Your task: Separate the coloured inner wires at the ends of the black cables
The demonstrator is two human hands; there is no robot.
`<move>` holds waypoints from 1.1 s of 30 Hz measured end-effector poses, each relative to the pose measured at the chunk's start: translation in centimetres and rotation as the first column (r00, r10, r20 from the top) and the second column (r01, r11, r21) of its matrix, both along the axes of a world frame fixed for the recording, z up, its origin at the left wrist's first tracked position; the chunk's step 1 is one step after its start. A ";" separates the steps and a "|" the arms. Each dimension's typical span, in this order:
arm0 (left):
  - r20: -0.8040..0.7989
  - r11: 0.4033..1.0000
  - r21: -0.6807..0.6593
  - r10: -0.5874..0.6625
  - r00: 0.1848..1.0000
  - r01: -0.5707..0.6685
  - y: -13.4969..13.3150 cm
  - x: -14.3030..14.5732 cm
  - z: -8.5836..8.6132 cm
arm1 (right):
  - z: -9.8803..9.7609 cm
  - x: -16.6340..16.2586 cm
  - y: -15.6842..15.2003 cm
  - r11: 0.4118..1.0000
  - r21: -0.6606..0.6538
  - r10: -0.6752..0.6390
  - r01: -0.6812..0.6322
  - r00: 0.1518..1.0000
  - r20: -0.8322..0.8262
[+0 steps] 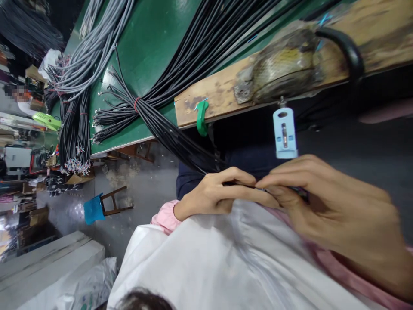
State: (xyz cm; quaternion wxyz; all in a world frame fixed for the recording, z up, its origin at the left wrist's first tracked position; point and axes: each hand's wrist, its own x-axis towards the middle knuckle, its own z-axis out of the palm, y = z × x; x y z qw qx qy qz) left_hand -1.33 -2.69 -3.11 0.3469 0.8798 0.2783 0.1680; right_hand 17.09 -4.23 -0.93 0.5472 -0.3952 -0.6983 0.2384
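My left hand (222, 189) is closed in front of my white apron (193, 258), its fingers around a thin black cable. My right hand (338, 211) meets it fingertip to fingertip, pinching at the cable's end. A small dark piece shows inside my right palm; I cannot make out what it is. Just beyond my right hand hangs a light blue plastic piece (285, 144) with a slot and a metal part in it. It hangs from the edge of a wooden board (222, 92), below a lump wrapped in clear tape (284, 64).
Black cables (161, 125) tied with a red band run off the green table (148, 43) towards my lap. A green hook (201, 118) sits on the board's edge. Grey cables (97, 47) lie at the far left. A blue-topped stool (94, 209) stands on the floor.
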 end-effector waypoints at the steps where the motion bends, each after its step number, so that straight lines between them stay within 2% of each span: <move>1: -0.049 0.999 -0.032 -0.014 0.999 0.012 0.0 -0.1 -0.1 | 0.0 0.0 0.0 0.999 0.034 -0.024 0.022 0.999 0.039; 7: -0.088 0.994 -0.108 -0.017 0.996 0.007 -0.1 -0.2 0.3 | 0.5 0.5 -0.4 0.992 -0.084 -0.085 0.089 0.995 0.051; 10: -0.121 0.994 -0.113 -0.016 0.993 0.002 -0.2 -0.1 0.7 | 0.2 0.9 -0.6 1.000 0.019 -0.016 0.013 0.986 0.169; 13: -0.129 0.995 -0.102 0.003 0.992 -0.017 -0.3 -0.1 0.9 | -0.1 0.9 -0.6 0.976 0.205 -0.132 0.079 0.957 0.257; 15: -0.065 0.995 -0.097 0.005 0.998 -0.012 -0.3 -0.2 0.8 | 0.1 0.8 -0.5 0.964 0.240 -0.179 0.112 0.945 0.275; 19: 0.096 0.997 -0.081 0.006 0.995 0.002 -0.5 -0.5 -0.2 | 0.7 0.6 -0.3 0.998 0.062 -0.033 0.021 0.978 0.205; 24: 0.206 1.000 -0.021 0.002 0.979 0.003 -0.4 -0.5 -0.5 | 0.6 0.2 -0.1 0.986 -0.150 0.055 -0.067 0.995 -0.079; 27: 0.351 1.000 0.026 -0.019 0.936 0.011 -0.2 -0.2 0.2 | 0.7 0.3 0.0 0.914 -0.359 0.105 -0.189 0.964 -0.243; 29: 0.410 1.000 0.000 0.022 0.912 -0.024 -0.2 0.2 0.6 | 0.8 0.5 0.0 0.838 -0.458 0.150 -0.296 0.933 -0.328; 30: 0.419 0.998 -0.029 0.060 0.906 -0.053 -0.2 0.4 0.7 | 0.9 0.5 0.1 0.819 -0.476 0.156 -0.321 0.922 -0.354; 31: 0.412 0.995 -0.062 0.100 0.905 -0.082 -0.2 0.6 0.7 | 0.9 0.6 0.1 0.824 -0.478 0.132 -0.303 0.924 -0.358; 33: 0.384 0.986 -0.106 0.160 0.909 -0.129 -0.3 0.9 0.6 | 0.8 0.5 0.0 0.869 -0.470 0.013 -0.157 0.955 -0.297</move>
